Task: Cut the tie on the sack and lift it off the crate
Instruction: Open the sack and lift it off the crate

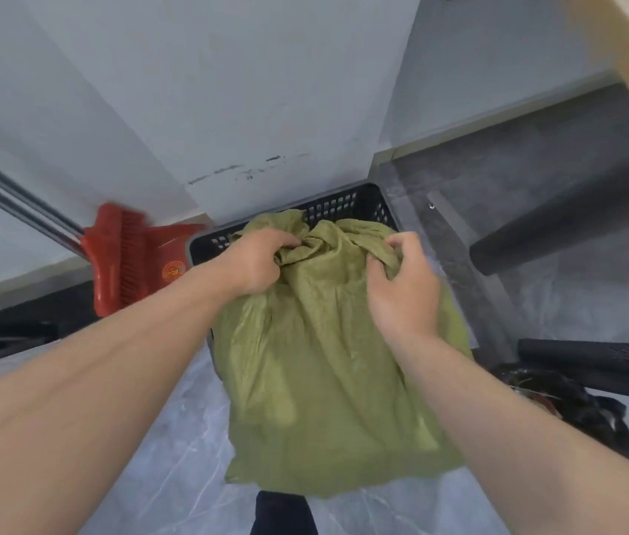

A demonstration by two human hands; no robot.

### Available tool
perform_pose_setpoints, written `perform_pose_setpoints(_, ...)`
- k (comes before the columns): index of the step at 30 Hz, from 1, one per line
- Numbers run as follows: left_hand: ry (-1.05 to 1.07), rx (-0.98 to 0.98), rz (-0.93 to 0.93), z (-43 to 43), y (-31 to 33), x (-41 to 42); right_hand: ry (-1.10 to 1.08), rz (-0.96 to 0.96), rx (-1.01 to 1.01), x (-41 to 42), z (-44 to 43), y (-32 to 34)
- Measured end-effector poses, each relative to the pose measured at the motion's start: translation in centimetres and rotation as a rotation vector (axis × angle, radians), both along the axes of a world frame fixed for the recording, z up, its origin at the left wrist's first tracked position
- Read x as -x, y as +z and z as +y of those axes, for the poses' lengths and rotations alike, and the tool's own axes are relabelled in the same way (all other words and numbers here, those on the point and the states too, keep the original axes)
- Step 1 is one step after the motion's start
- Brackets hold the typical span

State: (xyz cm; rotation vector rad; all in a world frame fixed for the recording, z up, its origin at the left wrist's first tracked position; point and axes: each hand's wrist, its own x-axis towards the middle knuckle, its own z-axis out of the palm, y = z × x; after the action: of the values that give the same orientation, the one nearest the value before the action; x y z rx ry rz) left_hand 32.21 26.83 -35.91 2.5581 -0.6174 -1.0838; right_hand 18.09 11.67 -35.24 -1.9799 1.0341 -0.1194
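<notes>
At the far left, two grey poles (16,202) were seen slanting down along the pale wall (228,90) to a red broom (112,260). A red dustpan (168,260) was set against the broom, just beside the left end of a black latticed crate (344,206). The crate was placed on the grey marbled floor (174,438), close against the wall. A green woven sack (324,380) was laid on top of the crate and covered nearly all of it, so that only the far rim and the far left corner were shown. The near end of the sack reached out past the crate's near side. At the far end the sack's mouth was gathered into a bunched neck (311,245). The left hand (255,260) was closed on that neck from the left, its fingers curled into the folds. Whether a tie was wound there could not be told. The right hand (401,287) was held just to the right of the neck, with a fold of the sack's cloth pinched between thumb and curled fingers. Further right, a dark round leg (560,233) was seen slanting across the floor. Below it lay a black perforated bar (594,361) above a dark crumpled bundle (575,411).
</notes>
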Motion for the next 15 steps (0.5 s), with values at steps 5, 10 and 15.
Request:
perform_pose_setpoints(5, 0.009, -0.116, -0.102, -0.3, -4.3, -3.0, 0.101, 0.077, -0.096, -4.5, -0.4, -2.9)
perform_pose_setpoints(10, 0.065, -0.249, -0.166, 0.2, -7.9, -4.0, 0.219, 0.119, -0.164, -7.2, -1.3, -4.3)
perform_pose_setpoints(15, 0.102, -0.306, -0.080, 1.2, -7.6, -2.8, 0.513, 0.327, -0.081, -9.8, -1.6, -5.6)
